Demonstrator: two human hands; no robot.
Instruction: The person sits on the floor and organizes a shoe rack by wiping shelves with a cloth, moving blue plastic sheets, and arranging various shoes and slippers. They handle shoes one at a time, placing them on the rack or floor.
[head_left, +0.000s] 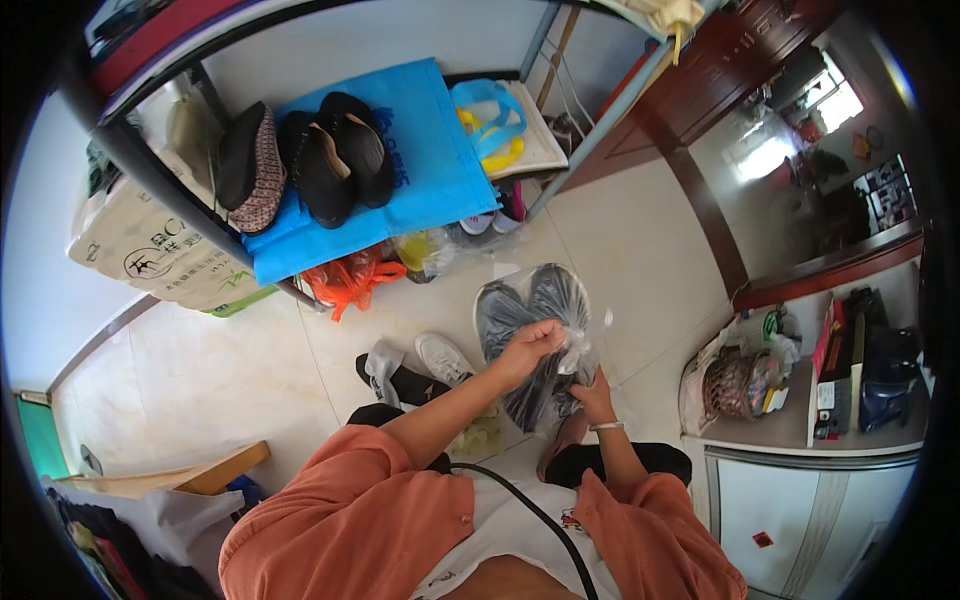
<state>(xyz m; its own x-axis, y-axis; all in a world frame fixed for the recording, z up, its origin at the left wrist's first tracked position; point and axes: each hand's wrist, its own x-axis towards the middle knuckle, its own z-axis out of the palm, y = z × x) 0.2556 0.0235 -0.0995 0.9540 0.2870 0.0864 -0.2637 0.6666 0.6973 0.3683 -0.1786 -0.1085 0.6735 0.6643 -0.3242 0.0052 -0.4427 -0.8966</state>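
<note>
A clear plastic bag (501, 322), knotted at one side, wraps a pair of dark shoes (553, 291) with pale sole edges. My left hand (531, 343) pinches the film close to the knot (574, 346). Lower down, my right hand (596, 397), with a bracelet at the wrist, grips the side of the same bag; some of its fingers are hidden behind the plastic. The bag is in front of my body, above the tiled floor (645, 247).
Black shoes (336, 161) and a blue bag (442, 180) lie on a metal rack ahead. An orange plastic bag (352, 279) sits below. White shoes (444, 358) and a slipper (409, 386) are on the floor. At right stands a cabinet (787, 510) bearing a wicker basket (727, 386).
</note>
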